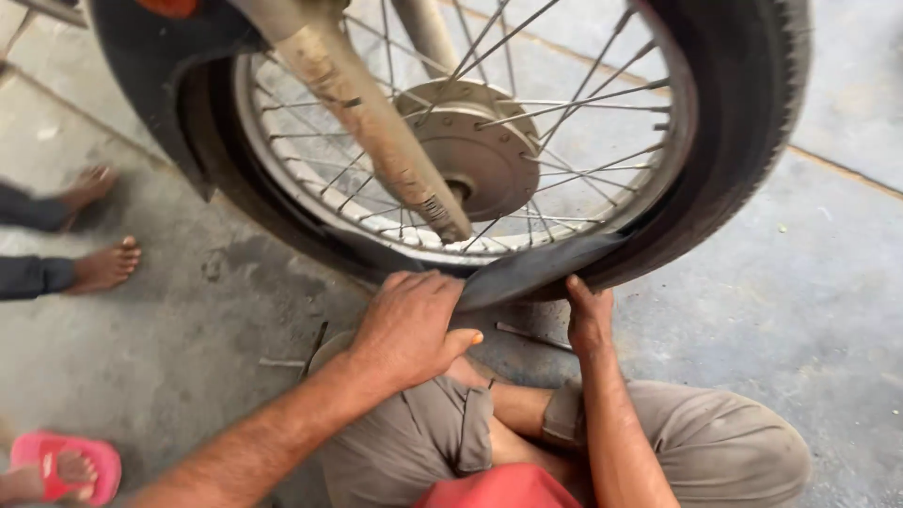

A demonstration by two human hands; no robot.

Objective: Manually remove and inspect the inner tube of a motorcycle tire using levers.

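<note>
Left hand (409,329) clamps fingers over the black inner tube (536,268) at the spoked wheel's (461,150) bottom, right hand (590,315) probably pinching the tyre (724,179) edge, grip partly hidden, so tube could get nipped against the rim.

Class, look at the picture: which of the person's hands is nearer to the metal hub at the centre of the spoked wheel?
The left hand. It grips the inner tube just below the hub. The right hand presses the tyre farther to the right.
</note>
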